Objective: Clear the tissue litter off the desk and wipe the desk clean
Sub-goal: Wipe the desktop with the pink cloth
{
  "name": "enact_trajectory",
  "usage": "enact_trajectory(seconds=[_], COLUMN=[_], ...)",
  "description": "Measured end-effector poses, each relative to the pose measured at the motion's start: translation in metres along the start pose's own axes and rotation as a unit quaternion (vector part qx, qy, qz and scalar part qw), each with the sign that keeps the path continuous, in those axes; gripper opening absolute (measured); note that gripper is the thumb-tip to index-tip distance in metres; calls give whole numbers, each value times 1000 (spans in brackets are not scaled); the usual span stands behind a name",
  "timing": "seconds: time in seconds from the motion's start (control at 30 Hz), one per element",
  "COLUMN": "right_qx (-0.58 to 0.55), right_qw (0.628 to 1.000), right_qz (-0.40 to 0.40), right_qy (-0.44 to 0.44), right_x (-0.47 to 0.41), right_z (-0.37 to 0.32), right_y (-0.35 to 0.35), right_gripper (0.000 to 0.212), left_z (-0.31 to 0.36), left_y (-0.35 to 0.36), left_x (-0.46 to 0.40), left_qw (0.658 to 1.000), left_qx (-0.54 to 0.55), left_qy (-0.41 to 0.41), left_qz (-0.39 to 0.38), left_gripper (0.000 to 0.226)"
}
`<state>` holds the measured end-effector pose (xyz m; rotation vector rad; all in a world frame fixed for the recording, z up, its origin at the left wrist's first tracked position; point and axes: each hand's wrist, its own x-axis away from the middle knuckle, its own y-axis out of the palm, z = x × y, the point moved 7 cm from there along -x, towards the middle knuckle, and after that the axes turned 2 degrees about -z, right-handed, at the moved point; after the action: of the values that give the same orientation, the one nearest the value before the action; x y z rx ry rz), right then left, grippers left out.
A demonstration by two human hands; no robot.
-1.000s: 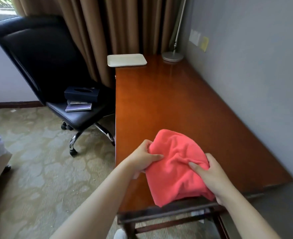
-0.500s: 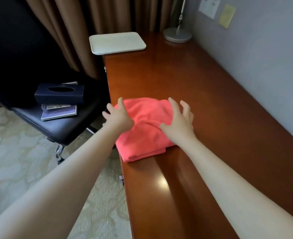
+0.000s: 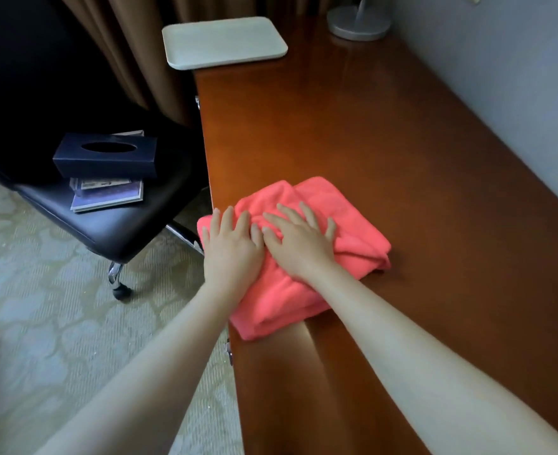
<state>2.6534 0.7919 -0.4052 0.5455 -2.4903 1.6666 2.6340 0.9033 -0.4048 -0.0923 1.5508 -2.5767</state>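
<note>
A folded coral-pink cloth (image 3: 353, 221) lies on the glossy brown wooden desk (image 3: 369, 136), at its left edge. My left hand (image 3: 230, 246) presses flat on the cloth's left part with straight fingers. My right hand (image 3: 299, 241) presses flat beside it on the middle of the cloth, fingers spread. The two hands touch side by side. No tissue litter shows on the desk.
A white tray (image 3: 223, 41) sits at the desk's far left corner and a grey lamp base (image 3: 358, 24) at the far end by the wall. Left of the desk, a black office chair (image 3: 106, 224) carries a dark tissue box (image 3: 105, 156) on booklets. Brown curtains hang behind.
Both hands went from gripping the cloth at the desk's near end to pressing flat on it farther along the desk. Since half a second ago they have drawn together on the cloth.
</note>
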Motion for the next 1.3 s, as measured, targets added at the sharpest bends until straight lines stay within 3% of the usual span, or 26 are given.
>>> enact_trajectory(seconds=[0.1,0.2,0.37,0.47,0.57,0.67,0.9,1.0,1.13,1.3], right_qx=[20,44,36,14,1,-12,-44,-38,-12,1], right_qw=[999,996,998,998,999,999,996,994,989,987], right_qz=[-1,-4,-3,16,30,46,70,88,104,93], right_qy=[-40,-72,-58,-52,-25,3,35,53,101,130], right_x=[48,92,108,97,75,48,39,62,102,162], right_z=[11,31,61,65,74,84,114,144,199,258], right_y=[9,11,3,-6,-18,-30,-45,-52,-63,-70], right_gripper=[51,78,83,78,50,43,47,49,55,60], left_z=[11,36,62,70,78,86,107,136,185,232], left_y=[8,23,38,41,40,40,57,69,89,115], left_x=[57,109,111,90,66,33,9,26,58,104], left_qw=[999,996,992,993,996,996,996,996,995,995], left_qx=[-38,-84,-116,-114,-81,-85,-89,-79,-70,-59], left_qy=[-7,-21,-30,-10,2,16,7,31,68,66], left_qz=[24,-2,-42,-41,-30,-16,-29,-26,-16,-37], left_gripper=[56,57,51,54,75,88,49,53,78,47])
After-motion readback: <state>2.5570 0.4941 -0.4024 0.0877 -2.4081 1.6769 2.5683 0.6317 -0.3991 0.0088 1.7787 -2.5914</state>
